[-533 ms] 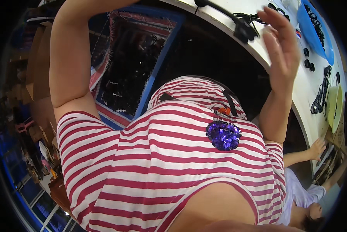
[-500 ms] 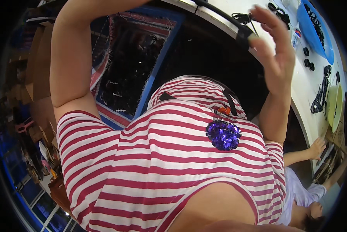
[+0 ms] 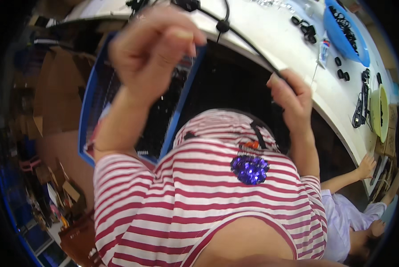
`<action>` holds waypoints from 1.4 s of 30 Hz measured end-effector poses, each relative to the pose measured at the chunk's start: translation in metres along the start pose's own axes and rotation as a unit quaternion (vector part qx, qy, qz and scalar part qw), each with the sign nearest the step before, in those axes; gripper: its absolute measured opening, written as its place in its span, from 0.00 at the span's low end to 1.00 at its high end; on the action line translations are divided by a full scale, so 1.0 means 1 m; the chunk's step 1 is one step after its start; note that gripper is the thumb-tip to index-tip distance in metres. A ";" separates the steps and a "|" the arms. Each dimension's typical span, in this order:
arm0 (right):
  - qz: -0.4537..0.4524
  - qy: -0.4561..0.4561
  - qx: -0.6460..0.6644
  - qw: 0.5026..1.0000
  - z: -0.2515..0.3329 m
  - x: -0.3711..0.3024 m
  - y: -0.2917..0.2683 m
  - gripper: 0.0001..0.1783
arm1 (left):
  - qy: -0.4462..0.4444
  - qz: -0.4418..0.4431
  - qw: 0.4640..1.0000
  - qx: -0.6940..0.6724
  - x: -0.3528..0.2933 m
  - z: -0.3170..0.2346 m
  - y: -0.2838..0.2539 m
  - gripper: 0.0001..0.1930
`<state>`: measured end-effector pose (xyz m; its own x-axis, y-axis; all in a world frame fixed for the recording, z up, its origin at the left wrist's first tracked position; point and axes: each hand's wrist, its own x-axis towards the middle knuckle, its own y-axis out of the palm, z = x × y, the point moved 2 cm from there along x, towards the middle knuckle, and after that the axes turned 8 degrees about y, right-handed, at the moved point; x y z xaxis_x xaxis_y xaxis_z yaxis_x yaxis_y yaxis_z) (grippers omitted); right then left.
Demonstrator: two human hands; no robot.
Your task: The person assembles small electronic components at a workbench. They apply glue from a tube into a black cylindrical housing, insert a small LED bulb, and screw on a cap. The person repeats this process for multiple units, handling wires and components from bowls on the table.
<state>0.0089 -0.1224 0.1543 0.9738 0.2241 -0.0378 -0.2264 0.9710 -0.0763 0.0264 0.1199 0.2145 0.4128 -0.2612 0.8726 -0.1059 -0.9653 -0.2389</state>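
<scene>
My right hand is closed around a thick black cable at the table's near edge, with the thumb against it. From there the cable runs up and left over the white tabletop, past a round black knob, to a black part cut off by the upper edge. My left hand is raised at the upper left, smeared by motion. Its fingers are curled in toward the thumb; whatever may be between them cannot be made out. Below it stands a blue-rimmed bin with dark small parts inside.
On the white table lie black rings, a coiled black cord, a blue tray of black parts and a yellow-green bowl. Another person's hand rests at the table's right end. Cardboard boxes stand at left.
My left hand has come down into view from beyond the upper edge. My right hand, spread beside the cable before, has moved lower and closed around it.
</scene>
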 end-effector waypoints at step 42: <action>-0.025 -0.035 -0.291 0.956 -0.191 -0.028 -0.012 0.12 | -0.238 -0.256 0.857 -0.378 -0.060 0.048 0.109 0.26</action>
<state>-0.0190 -0.1559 -0.0340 0.9783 0.2024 0.0456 -0.1316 0.7754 -0.6176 0.0333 0.0309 0.1159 0.8840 0.0562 0.4641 -0.2821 -0.7275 0.6255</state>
